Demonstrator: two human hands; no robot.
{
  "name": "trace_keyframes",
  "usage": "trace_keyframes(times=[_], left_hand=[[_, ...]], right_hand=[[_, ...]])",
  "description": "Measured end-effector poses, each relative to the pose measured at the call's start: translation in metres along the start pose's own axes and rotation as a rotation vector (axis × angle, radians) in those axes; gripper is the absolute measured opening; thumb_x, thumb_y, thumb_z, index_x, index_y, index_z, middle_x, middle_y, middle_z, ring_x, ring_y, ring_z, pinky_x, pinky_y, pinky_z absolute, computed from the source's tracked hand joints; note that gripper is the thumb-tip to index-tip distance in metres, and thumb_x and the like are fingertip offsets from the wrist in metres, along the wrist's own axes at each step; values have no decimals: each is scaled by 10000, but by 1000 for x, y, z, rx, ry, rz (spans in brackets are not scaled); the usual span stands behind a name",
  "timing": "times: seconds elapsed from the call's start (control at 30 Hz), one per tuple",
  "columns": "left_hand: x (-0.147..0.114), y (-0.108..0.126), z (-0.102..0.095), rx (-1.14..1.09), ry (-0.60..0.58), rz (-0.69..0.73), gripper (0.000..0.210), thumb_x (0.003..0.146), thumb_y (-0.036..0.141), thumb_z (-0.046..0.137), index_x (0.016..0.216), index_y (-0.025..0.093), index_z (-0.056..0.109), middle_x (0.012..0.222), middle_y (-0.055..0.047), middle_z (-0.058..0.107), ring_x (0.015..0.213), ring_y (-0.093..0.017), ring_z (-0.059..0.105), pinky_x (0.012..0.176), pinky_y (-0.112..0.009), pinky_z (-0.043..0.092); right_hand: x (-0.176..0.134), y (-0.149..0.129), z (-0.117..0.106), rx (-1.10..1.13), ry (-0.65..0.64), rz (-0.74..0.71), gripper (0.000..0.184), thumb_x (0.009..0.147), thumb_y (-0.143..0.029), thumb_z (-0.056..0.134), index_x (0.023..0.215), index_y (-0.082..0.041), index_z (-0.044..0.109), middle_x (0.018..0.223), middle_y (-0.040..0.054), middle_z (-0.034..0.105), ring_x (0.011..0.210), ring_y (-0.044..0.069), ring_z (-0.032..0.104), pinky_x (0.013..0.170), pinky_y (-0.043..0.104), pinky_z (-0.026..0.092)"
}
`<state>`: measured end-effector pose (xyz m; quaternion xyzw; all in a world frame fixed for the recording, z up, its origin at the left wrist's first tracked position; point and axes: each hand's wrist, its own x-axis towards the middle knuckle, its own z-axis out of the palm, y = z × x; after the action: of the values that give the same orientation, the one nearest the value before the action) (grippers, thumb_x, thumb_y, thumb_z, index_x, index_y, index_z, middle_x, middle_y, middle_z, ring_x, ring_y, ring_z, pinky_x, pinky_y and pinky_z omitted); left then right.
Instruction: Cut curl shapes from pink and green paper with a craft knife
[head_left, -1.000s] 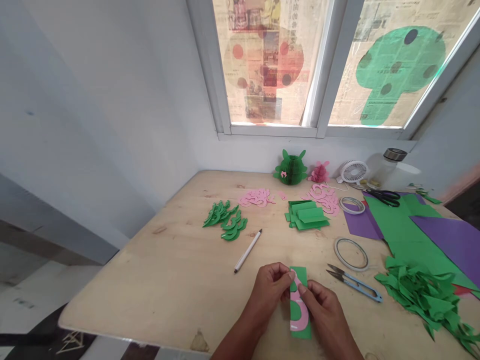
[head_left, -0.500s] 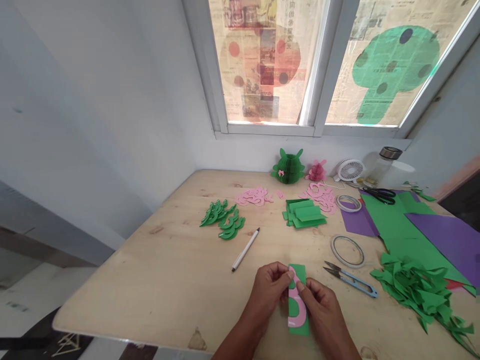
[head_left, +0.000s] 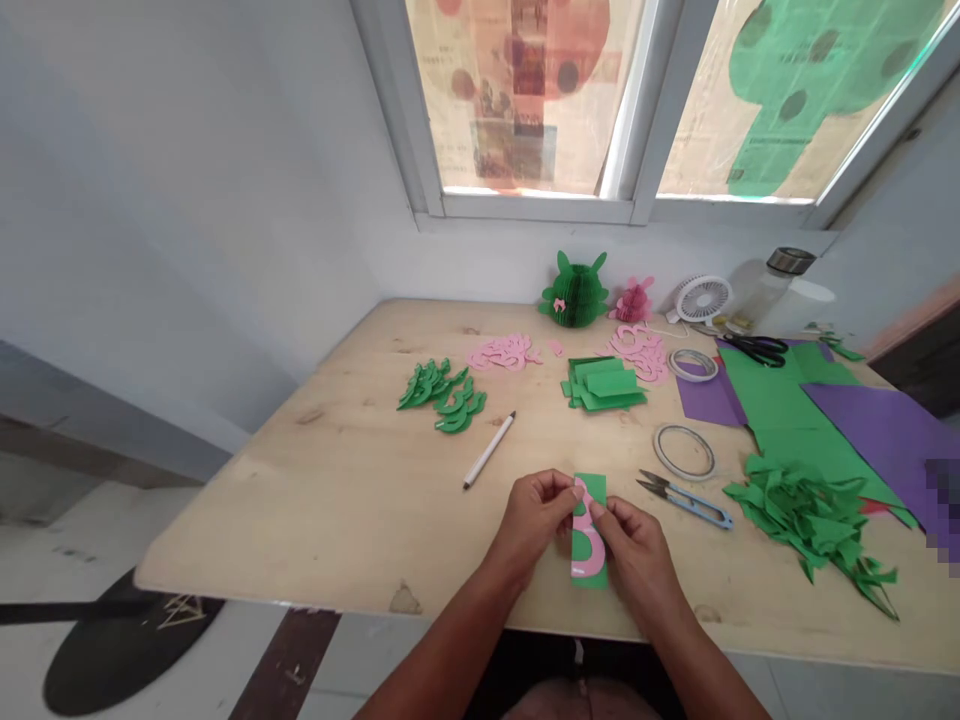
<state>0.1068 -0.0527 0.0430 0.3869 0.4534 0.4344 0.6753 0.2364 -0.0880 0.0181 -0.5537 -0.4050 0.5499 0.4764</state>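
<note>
Between my hands, near the table's front edge, is a green paper strip [head_left: 598, 578] with a pink paper cutout [head_left: 595, 545] lying flat on its left part. My left hand [head_left: 541, 515] pinches the upper left of the two layers between thumb and fingers. From the right side, my right hand [head_left: 634, 540] grips the strip's edge, its thumb pressing on the pink cutout. Fingertips behind the paper are hidden. To the right of my hands lie blue-handled thread snips [head_left: 697, 506], blades apart, and a roll of tape [head_left: 685, 452].
A white pen [head_left: 489, 450] lies left of centre. Behind it are green cutouts [head_left: 459, 405], pink cutouts [head_left: 504, 352] and folded green paper [head_left: 611, 384]. Green scraps [head_left: 814, 510], purple paper [head_left: 885, 415] and black scissors [head_left: 756, 349] occupy the right. A green paper figure [head_left: 574, 298] stands at the back.
The view has tilted downward, so the table and hands sit higher and the front edge shows more. Both hands keep the same hold on the green strip and pink cutout.
</note>
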Motion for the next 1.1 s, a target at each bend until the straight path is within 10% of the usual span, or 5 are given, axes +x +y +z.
trace_keyframes(times=[1.1], left_hand=[[5,-3,-2,-117,-33,-110,246,605,344,760,654,139,633,539,18,565,473,-69,459,465,-184,368]], right_hand=[[0,0,-3,49,13,1,342,774,-504,688,715,-170,650,643,-10,587,602,132,472,574,249,377]])
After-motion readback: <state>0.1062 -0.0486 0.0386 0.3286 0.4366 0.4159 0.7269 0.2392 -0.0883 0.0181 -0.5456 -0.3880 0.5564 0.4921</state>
